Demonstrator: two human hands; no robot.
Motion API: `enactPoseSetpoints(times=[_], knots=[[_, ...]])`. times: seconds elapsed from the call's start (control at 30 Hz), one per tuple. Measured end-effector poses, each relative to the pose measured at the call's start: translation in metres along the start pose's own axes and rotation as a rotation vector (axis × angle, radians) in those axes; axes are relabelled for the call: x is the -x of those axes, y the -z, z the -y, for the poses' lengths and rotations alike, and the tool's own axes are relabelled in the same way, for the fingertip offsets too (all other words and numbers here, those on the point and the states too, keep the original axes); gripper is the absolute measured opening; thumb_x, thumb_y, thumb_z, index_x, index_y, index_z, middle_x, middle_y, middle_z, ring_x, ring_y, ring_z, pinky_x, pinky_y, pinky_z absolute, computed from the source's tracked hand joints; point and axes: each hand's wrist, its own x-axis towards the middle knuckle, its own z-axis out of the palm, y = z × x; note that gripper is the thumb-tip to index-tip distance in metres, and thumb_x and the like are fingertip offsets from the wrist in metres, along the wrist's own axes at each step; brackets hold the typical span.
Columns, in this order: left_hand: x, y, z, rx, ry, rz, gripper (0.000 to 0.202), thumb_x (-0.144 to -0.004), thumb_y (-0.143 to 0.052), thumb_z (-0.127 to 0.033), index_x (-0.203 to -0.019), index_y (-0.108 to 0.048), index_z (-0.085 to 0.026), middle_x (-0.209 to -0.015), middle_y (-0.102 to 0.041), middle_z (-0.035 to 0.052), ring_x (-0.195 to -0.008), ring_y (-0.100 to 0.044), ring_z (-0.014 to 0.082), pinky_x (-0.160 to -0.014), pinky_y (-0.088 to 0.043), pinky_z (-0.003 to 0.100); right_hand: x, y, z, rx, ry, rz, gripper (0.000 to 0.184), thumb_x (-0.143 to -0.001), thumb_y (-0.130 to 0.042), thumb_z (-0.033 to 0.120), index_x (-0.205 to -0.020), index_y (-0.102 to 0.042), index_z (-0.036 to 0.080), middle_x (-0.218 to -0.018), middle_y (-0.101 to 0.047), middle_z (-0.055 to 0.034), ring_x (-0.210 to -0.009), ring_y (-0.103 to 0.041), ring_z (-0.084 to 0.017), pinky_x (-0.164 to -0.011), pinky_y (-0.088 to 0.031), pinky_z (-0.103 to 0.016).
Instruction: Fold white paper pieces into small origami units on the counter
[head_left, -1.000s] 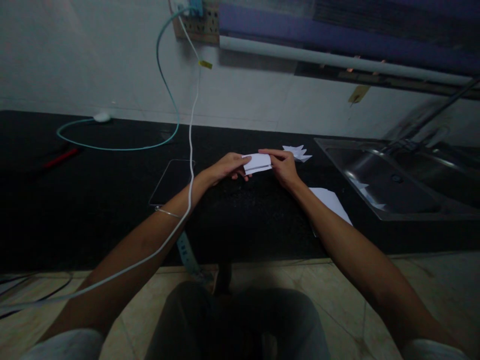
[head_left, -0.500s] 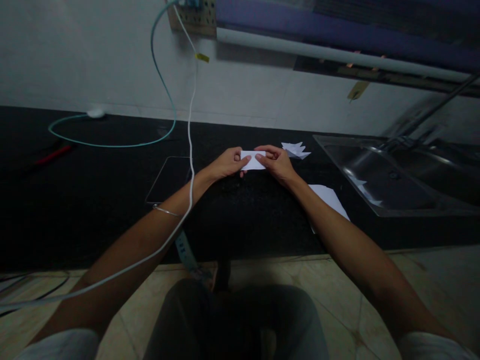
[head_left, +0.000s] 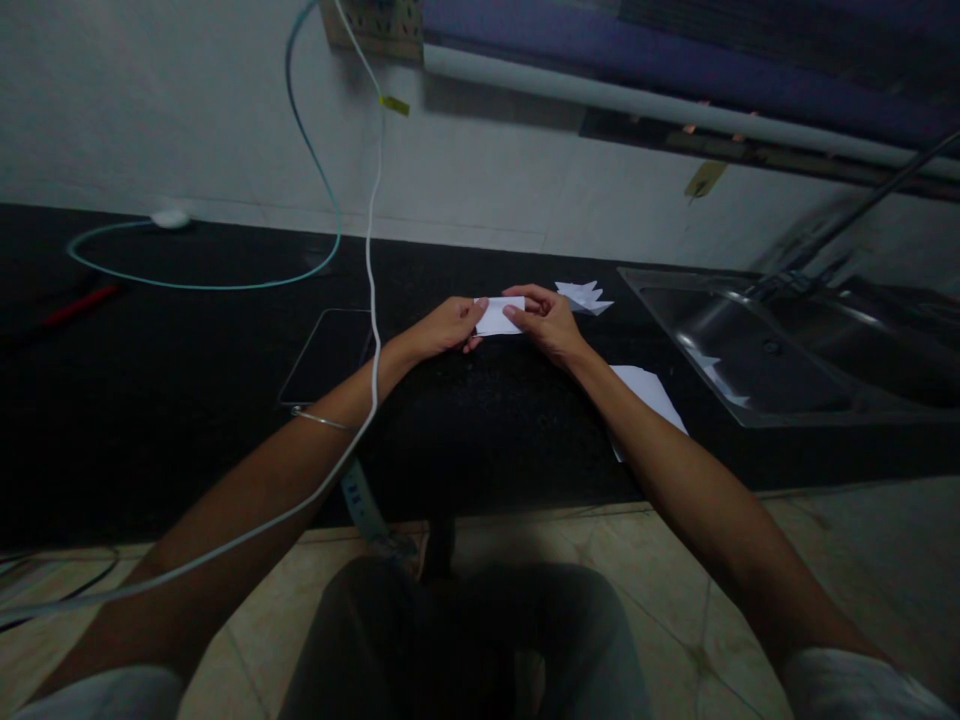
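Observation:
A small white rectangle of folded paper (head_left: 498, 318) is held between both hands above the black counter. My left hand (head_left: 450, 325) pinches its left end, thumb on top and fingers underneath. At the opposite end my right hand (head_left: 551, 322) grips it, the thumb lying on the paper's face and the other fingers curled behind. Just beyond the right hand lie pointed folded paper pieces (head_left: 583, 297). A stack of white paper (head_left: 649, 395) rests beside my right forearm, which partly covers it.
A dark flat device like a phone or tablet (head_left: 326, 355) lies beside my left forearm. A white cable (head_left: 372, 260) hangs across that arm. Further left are a teal cable (head_left: 225, 288) and a red-handled tool (head_left: 82, 304). A metal sink (head_left: 750, 350) is at the right.
My left thumb has moved up toward the paper's upper left corner, and the right thumb shifts slightly. Both hands still hold the paper. The whole view has shifted a little.

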Motion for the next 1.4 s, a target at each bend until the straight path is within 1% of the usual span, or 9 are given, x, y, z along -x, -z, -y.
enactPoseSetpoints(times=[0.1,0.23,0.37,0.47,0.6,0.97,1.17,1.3,1.4], knots=[[-0.002,0.002,0.004,0.058,0.01,0.009,0.044,-0.098,-0.042,-0.051,-0.074,-0.056,-0.016,-0.053,-0.056,0.0002,-0.043,-0.049,0.0077,-0.044,-0.036,0.02,-0.001,0.001,-0.001,-0.016,0.01,0.003,0.042,-0.065,-0.08,0.045,-0.1,-0.068,0.023,-0.091,-0.071,-0.0045,-0.081,-0.065,-0.019,-0.074,-0.053,-0.035],[-0.007,0.009,0.016,0.259,0.055,0.028,0.04,-0.097,-0.039,-0.052,-0.102,-0.058,-0.017,-0.07,-0.066,0.007,-0.051,-0.061,0.0117,-0.039,-0.032,0.02,-0.002,0.002,-0.001,-0.024,-0.007,-0.021,0.043,-0.063,-0.082,0.046,-0.096,-0.068,0.023,-0.092,-0.07,-0.0043,-0.082,-0.064,-0.018,-0.075,-0.053,-0.035],[-0.009,0.013,0.023,0.289,0.017,-0.032,0.035,-0.087,-0.053,-0.037,-0.116,-0.057,-0.018,-0.08,-0.068,0.007,-0.061,-0.066,0.0151,-0.038,-0.034,0.018,-0.002,0.003,-0.003,-0.036,-0.013,0.002,0.042,-0.064,-0.081,0.047,-0.095,-0.068,0.023,-0.096,-0.07,-0.0051,-0.085,-0.064,-0.019,-0.076,-0.053,-0.036],[-0.007,0.015,0.023,0.22,-0.024,-0.113,0.037,-0.08,-0.057,-0.027,-0.116,-0.061,-0.019,-0.085,-0.068,0.0057,-0.059,-0.063,0.0128,-0.038,-0.035,0.018,-0.001,0.003,-0.004,-0.026,-0.017,0.017,0.042,-0.064,-0.081,0.048,-0.096,-0.069,0.024,-0.097,-0.071,-0.0058,-0.087,-0.065,-0.02,-0.077,-0.053,-0.037],[-0.007,0.015,0.022,0.202,-0.052,-0.165,0.036,-0.078,-0.057,-0.021,-0.113,-0.066,-0.018,-0.089,-0.069,0.0061,-0.058,-0.06,0.0112,-0.038,-0.034,0.018,-0.001,0.002,-0.003,-0.031,-0.022,0.006,0.042,-0.064,-0.082,0.048,-0.095,-0.069,0.024,-0.096,-0.071,-0.0055,-0.087,-0.065,-0.02,-0.078,-0.053,-0.038],[-0.002,0.01,0.012,0.112,-0.028,-0.227,0.029,-0.085,-0.065,-0.026,-0.111,-0.071,-0.015,-0.071,-0.07,0.0053,-0.055,-0.062,0.0121,-0.04,-0.035,0.019,-0.001,0.002,-0.005,-0.058,-0.014,0.031,0.043,-0.063,-0.083,0.049,-0.095,-0.069,0.023,-0.089,-0.07,-0.0044,-0.083,-0.065,-0.019,-0.075,-0.053,-0.036],[-0.006,0.01,0.013,0.228,0.021,-0.279,0.033,-0.082,-0.066,-0.024,-0.111,-0.072,-0.01,-0.07,-0.072,0.0082,-0.055,-0.065,0.0145,-0.04,-0.036,0.02,-0.002,0.001,-0.006,-0.052,0.01,0.008,0.047,-0.062,-0.083,0.052,-0.097,-0.068,0.024,-0.092,-0.071,-0.0038,-0.083,-0.066,-0.02,-0.075,-0.054,-0.036],[-0.006,0.01,0.011,0.332,0.057,-0.246,0.04,-0.09,-0.058,-0.034,-0.12,-0.066,-0.009,-0.08,-0.072,0.0097,-0.059,-0.069,0.0153,-0.039,-0.036,0.018,-0.005,0.002,-0.009,-0.053,0.033,-0.04,0.048,-0.061,-0.083,0.053,-0.095,-0.066,0.024,-0.088,-0.07,-0.0028,-0.08,-0.065,-0.019,-0.071,-0.054,-0.034],[-0.005,0.007,0.009,0.332,0.075,-0.173,0.044,-0.096,-0.047,-0.047,-0.108,-0.066,-0.008,-0.079,-0.07,0.0118,-0.057,-0.069,0.0147,-0.037,-0.034,0.018,-0.006,0.003,-0.009,-0.059,0.053,-0.09,0.046,-0.062,-0.082,0.051,-0.094,-0.065,0.023,-0.084,-0.069,-0.0021,-0.078,-0.064,-0.018,-0.068,-0.053,-0.032]])
